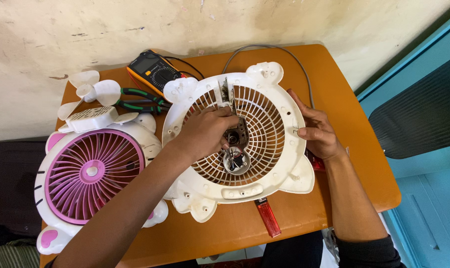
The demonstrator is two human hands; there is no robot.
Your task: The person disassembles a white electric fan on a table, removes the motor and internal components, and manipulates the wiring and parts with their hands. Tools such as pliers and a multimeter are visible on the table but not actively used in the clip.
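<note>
A white round fan housing (279,164) with a slatted grille lies flat in the middle of the orange table (344,104). My left hand (207,130) reaches over the grille and grips a small dark motor part (237,134) at its centre, just above a round metal hub (236,161) with wires. My right hand (318,130) rests on the housing's right rim, fingers spread, steadying it. A grey cable (284,51) curves from behind the housing to the right side.
A white and pink fan front cover (88,173) lies at the left. Behind it are a white fan blade (88,89), green-handled pliers (143,99) and an orange multimeter (153,69). A red lighter (268,217) pokes out under the housing near the front edge. The wall runs behind the table.
</note>
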